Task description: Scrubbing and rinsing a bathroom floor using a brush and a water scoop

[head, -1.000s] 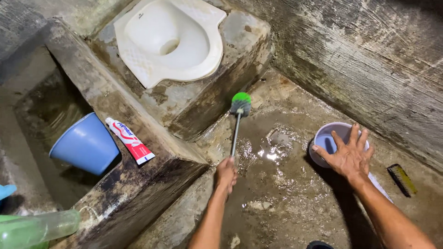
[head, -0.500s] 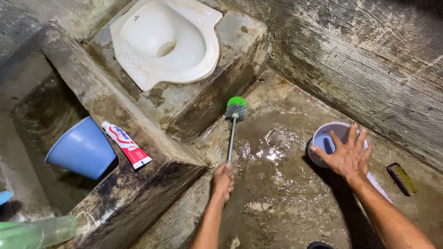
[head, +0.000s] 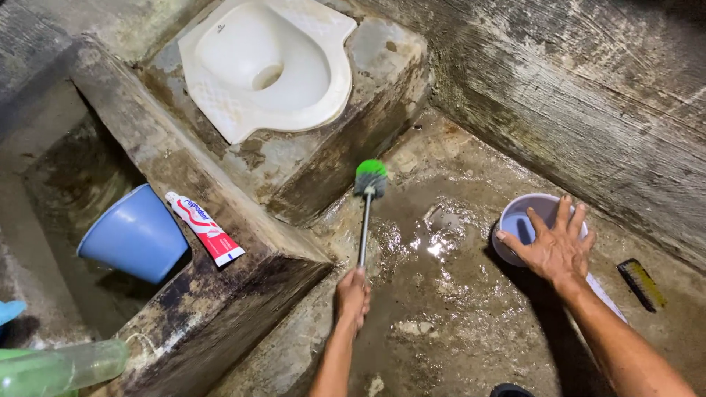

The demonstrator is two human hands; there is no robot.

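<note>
My left hand (head: 352, 297) grips the thin handle of a brush (head: 365, 213) whose green bristle head rests against the base of the raised concrete step, on the wet floor (head: 441, 294). My right hand (head: 553, 246) lies flat with spread fingers on top of a pale blue bowl (head: 516, 224) that stands on the floor to the right. A white squat toilet pan (head: 265, 62) is set into the step above the brush head.
A blue bucket (head: 132, 235) sits in the sunken tank at left. A toothpaste tube (head: 204, 228) lies on the concrete ledge. A clear green bottle (head: 59, 367) is at bottom left. A small dark scrub brush (head: 641, 284) lies by the right wall.
The brush head has shifted slightly along the foot of the step and my left hand moved with it. My right hand stays on the bowl.
</note>
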